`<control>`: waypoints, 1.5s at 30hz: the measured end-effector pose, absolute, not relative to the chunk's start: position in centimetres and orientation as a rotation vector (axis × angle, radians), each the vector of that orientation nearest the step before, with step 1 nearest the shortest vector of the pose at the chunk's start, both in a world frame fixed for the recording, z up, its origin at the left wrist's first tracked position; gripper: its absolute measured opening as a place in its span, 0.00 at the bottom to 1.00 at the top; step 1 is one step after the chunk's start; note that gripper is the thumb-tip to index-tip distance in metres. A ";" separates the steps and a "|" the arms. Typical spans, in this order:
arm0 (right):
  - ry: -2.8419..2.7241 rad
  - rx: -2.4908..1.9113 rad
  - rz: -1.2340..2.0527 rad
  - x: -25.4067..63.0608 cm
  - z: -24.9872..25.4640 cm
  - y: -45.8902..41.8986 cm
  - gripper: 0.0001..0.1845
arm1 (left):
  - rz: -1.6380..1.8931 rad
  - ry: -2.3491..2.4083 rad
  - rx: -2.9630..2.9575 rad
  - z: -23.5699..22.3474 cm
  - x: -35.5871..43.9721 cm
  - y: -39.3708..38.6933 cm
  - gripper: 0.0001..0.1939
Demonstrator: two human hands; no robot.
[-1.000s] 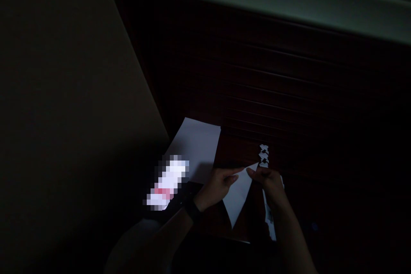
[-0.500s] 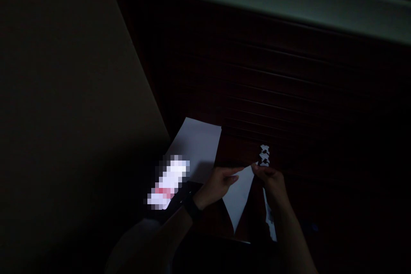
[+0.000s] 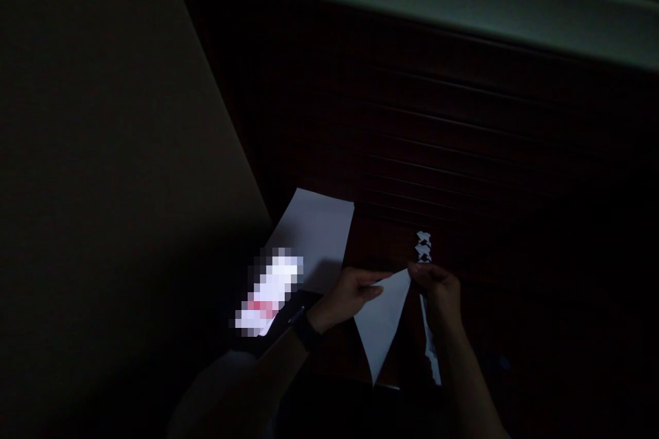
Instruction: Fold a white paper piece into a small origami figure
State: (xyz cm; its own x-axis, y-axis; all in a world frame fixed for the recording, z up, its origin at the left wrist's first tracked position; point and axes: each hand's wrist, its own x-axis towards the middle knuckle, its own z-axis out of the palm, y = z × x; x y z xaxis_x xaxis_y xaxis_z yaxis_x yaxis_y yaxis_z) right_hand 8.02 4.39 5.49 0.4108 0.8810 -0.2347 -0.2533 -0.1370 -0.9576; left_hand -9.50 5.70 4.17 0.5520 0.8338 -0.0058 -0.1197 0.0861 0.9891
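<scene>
Item: pointed white paper, roughly triangular in outline. Located between both hands, above the dark reddish tabletop. Long axis: slanting from a sharp tip near the wearer up to a corner ahead and rightward. Narrow tip aimed down toward the wearer, near the table's front edge; opposite corner aimed away and to the right.

Left hand: gripping the upper left edge, thumb on the near face, index finger extended along the top. Dark wristband on that wrist.

Right hand: pinching the far right corner between thumb and fingers, palm turned inward.

Adjacent holdings: white sheet, lying flat beyond and left of the left hand, long side slanting away. Glowing screen, pixelated, overlapping the sheet's near left part in view. Jagged white paper pieces, in a short column just beyond the right hand. Ragged-edged paper strip, partly hidden by the right hand, lengthwise toward the wearer.

Background: slatted dark panel, pale ledge above.
</scene>
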 end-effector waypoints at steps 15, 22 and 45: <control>-0.463 -1.335 0.986 8.1 5.2 4.6 0.06 | 0.750 0.683 1.276 4.7 -9.3 5.5 0.21; -0.709 -1.387 1.097 8.4 5.4 4.2 0.13 | 0.851 0.782 1.261 4.4 -9.4 5.8 0.20; -0.844 -1.478 1.159 7.8 4.7 4.3 0.16 | 0.969 0.891 1.341 4.3 -9.5 6.0 0.19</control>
